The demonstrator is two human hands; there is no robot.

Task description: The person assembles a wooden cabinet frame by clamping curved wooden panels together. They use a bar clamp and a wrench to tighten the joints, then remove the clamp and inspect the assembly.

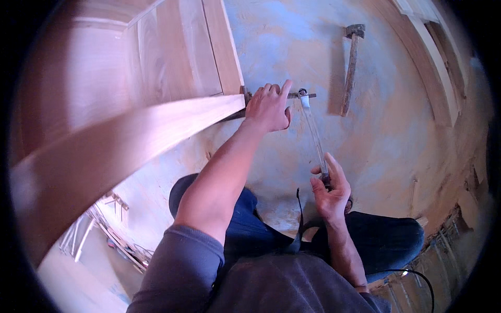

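Note:
My left hand (267, 108) is closed over a metal clamp at the corner of a wooden panel (172, 47), its index finger stretched out. The clamp's threaded screw (293, 96) sticks out to the right past my fingers, and my palm hides part of the clamp. A long silvery wrench (314, 134) meets the outer end of the screw with its upper end and slants down toward me. Its lower end is in my right hand (332, 194), with thumb and fingers around it.
A hammer (350, 70) with a wooden handle lies on the stained floor to the right. Curved wooden pieces (430, 62) stand at the far right. A wide board (130, 130) runs from the panel toward the lower left. Thin rods (120, 245) lie at lower left.

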